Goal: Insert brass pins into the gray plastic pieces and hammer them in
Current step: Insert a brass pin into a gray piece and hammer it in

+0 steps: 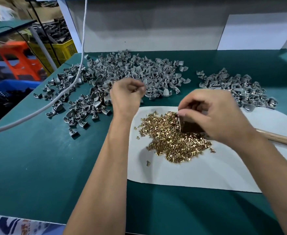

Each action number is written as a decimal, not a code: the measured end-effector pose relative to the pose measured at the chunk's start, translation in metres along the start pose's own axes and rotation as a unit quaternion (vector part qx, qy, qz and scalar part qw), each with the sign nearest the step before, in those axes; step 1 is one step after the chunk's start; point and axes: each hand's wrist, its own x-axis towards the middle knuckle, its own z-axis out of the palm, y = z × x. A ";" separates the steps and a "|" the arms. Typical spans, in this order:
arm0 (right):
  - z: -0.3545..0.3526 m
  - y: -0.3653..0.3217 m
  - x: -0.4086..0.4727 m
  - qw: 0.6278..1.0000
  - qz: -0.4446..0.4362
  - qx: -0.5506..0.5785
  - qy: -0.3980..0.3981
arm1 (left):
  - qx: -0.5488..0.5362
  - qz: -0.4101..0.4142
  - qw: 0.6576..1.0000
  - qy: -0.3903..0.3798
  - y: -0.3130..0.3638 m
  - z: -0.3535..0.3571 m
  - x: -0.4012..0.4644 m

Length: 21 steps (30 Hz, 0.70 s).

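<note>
A heap of small brass pins (175, 141) lies on a white sheet (198, 172) on the green table. A wide pile of gray plastic pieces (130, 72) spreads across the back. A second gray pile, with brass showing in some pieces (237, 87), lies at the back right. My left hand (125, 97) hovers at the near edge of the big pile with its fingers curled; a small piece seems pinched at the fingertips, blurred. My right hand (215, 114) is over the pins and pinches a thin gray piece (180, 122) by its fingertips above a dark block (192, 127).
A wooden handle (281, 139) lies on the sheet, running out right from under my right wrist. A white cable (68, 92) crosses the left part of the table and the gray pile. Crates and an orange stool (20, 61) stand beyond the table's left edge.
</note>
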 end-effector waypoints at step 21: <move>-0.021 0.076 -0.018 0.966 0.161 0.097 0.180 | -0.338 -0.043 0.928 -0.152 0.031 0.056 -0.034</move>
